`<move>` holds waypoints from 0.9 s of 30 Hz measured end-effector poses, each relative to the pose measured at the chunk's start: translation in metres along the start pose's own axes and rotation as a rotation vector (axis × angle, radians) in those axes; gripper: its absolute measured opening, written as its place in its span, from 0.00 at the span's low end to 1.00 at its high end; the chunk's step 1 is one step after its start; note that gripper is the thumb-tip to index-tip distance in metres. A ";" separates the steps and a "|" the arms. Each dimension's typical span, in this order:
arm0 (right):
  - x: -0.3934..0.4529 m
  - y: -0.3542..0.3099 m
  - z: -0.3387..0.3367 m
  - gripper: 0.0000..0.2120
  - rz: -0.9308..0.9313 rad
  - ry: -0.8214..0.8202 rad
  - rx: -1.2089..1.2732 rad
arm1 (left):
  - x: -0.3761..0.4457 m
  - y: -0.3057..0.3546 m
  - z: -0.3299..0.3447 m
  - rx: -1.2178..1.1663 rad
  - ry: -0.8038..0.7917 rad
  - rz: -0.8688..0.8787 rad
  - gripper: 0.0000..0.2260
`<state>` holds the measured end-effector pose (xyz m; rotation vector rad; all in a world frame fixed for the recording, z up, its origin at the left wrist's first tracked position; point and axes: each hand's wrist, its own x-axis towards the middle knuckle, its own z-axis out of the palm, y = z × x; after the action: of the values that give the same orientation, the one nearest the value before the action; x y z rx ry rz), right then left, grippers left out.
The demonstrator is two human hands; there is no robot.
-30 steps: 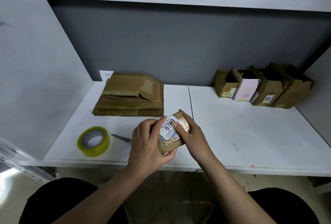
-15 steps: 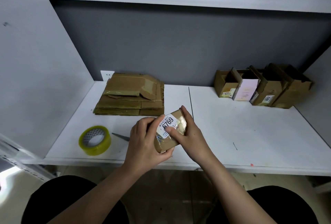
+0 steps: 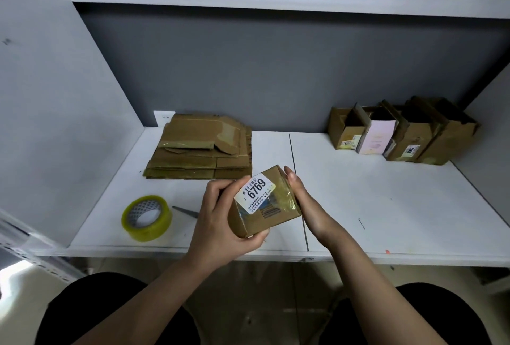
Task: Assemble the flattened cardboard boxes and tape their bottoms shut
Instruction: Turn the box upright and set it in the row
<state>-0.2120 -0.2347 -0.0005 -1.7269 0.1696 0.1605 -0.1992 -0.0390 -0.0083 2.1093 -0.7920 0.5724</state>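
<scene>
Head view: the left hand (image 3: 218, 223) grips a small cardboard box (image 3: 265, 204) from its left side, fingers over the top edge and thumb curled under the bottom corner. The right hand (image 3: 306, 204) presses flat, straight fingers against the box's taped right face. The box is held tilted above the front of the white worktop (image 3: 386, 206), its white label reading 6769 facing up. Left of the hands lie a roll of yellowish tape (image 3: 146, 217) and a scissor blade (image 3: 185, 211). Behind, a stack of flattened boxes (image 3: 200, 149) rests near the back wall. Four assembled boxes (image 3: 400, 132) stand in a row at the far right.
</scene>
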 end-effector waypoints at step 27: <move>-0.008 0.008 0.030 0.19 -0.315 0.902 -0.054 | 0.014 -0.008 0.039 -0.718 0.003 -1.065 0.37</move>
<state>-0.2218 -0.2063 -0.0112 -1.7470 0.5463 -0.8647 -0.1787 -0.0710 -0.0268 1.5281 0.1954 -0.2657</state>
